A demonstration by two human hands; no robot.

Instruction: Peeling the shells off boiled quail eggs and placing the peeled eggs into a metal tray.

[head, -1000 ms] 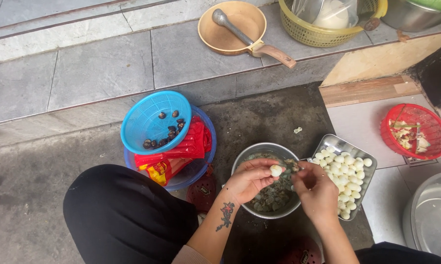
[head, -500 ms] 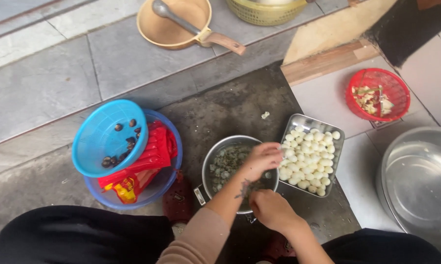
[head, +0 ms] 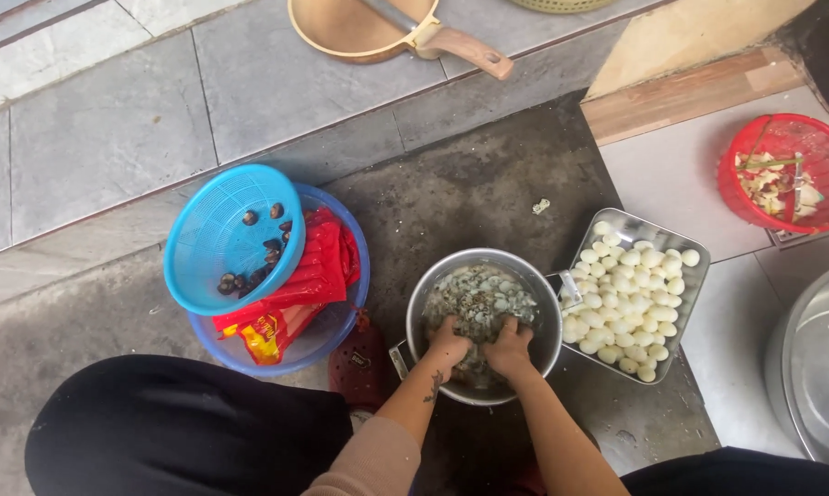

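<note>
Sitting on the dark floor directly ahead of the person's knees, the round metal pot point(head: 484, 323) holds a heap of small speckled eggs and shell bits point(head: 481, 301), and both hands are plunged into its near half. The left hand point(head: 448, 346) and the right hand point(head: 509, 349) lie side by side, almost touching, fingers curled down into the heap; whether either actually grips an egg I cannot tell, since the fingertips are buried. Neither hand is nearer, as both are already in the pot. Just to the right of the pot, touching its rim, lies the rectangular metal tray point(head: 693, 250) of peeled white eggs, its long axis running away from the person and slightly rightward, so the right hand is closer to it. Left of the pot sits a blue colander point(head: 214, 241) tilted in a blue basin point(head: 348, 241) with red packets.
</note>
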